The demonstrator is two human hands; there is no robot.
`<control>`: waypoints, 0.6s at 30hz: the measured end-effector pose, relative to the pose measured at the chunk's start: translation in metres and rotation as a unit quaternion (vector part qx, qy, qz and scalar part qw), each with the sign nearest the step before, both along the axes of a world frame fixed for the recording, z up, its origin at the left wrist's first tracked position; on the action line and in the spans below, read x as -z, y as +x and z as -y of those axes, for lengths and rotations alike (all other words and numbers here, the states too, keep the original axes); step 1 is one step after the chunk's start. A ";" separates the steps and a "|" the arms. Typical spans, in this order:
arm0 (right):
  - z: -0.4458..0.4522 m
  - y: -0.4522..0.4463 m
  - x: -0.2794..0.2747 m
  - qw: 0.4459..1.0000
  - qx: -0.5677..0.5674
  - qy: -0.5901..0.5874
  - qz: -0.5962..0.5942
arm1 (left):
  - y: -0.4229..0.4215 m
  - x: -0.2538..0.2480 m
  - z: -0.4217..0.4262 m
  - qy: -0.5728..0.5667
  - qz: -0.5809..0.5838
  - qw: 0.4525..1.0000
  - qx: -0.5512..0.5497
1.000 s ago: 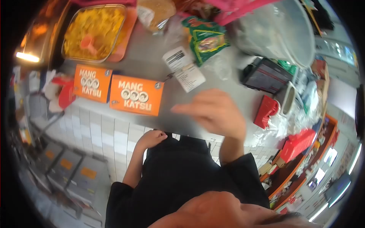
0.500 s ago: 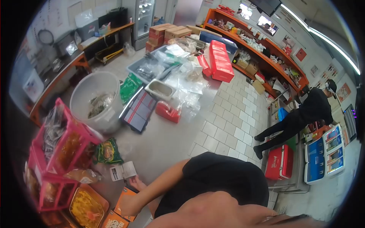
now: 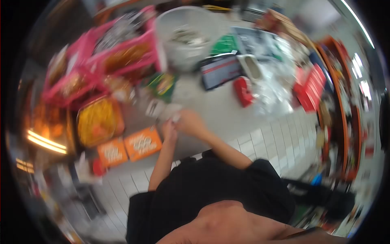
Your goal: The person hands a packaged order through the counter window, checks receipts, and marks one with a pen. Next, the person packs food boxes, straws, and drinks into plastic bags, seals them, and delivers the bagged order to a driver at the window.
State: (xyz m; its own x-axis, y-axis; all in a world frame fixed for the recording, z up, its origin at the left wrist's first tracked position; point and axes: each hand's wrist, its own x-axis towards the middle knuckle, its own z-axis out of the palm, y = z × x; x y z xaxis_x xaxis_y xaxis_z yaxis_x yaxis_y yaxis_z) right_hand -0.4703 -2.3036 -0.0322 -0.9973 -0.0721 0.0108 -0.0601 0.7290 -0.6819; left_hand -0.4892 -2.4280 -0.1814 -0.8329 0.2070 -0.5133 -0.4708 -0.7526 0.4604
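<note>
My left hand and my right hand are close together over the steel table's near edge, fingers drawn in. A small pale bit shows between their fingertips, but motion blur hides what it is. Just beyond them lies an open white paper booklet with dark print, its right end close to my right hand. Behind the booklet is a green packet with a yellow and red picture. Two orange boxes with white lettering, the larger box and the smaller box, sit left of my left hand.
A tray of yellow food and pink crates of bagged goods stand left. A large translucent bin is behind. A tablet, red tape dispenser, metal pan and clear plastic bags lie right.
My view has swung left and down. My hands have come together at the booklet's near right side; earlier one reached over the orange boxes. The person at the right is no longer plainly seen.
</note>
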 end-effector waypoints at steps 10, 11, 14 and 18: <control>-0.073 0.012 0.078 0.868 -0.029 -0.362 0.338 | 0.032 -0.044 -0.031 -0.243 0.113 0.963 0.017; -0.076 0.016 0.083 0.826 0.016 -0.436 0.358 | 0.033 -0.044 -0.035 -0.276 0.118 0.954 0.021; -0.076 0.022 0.071 0.680 0.105 -0.617 0.382 | 0.040 -0.050 -0.042 -0.259 0.087 0.961 -0.044; -0.084 0.003 0.079 0.679 0.104 -0.632 0.358 | 0.047 -0.054 -0.048 -0.250 0.074 0.961 -0.093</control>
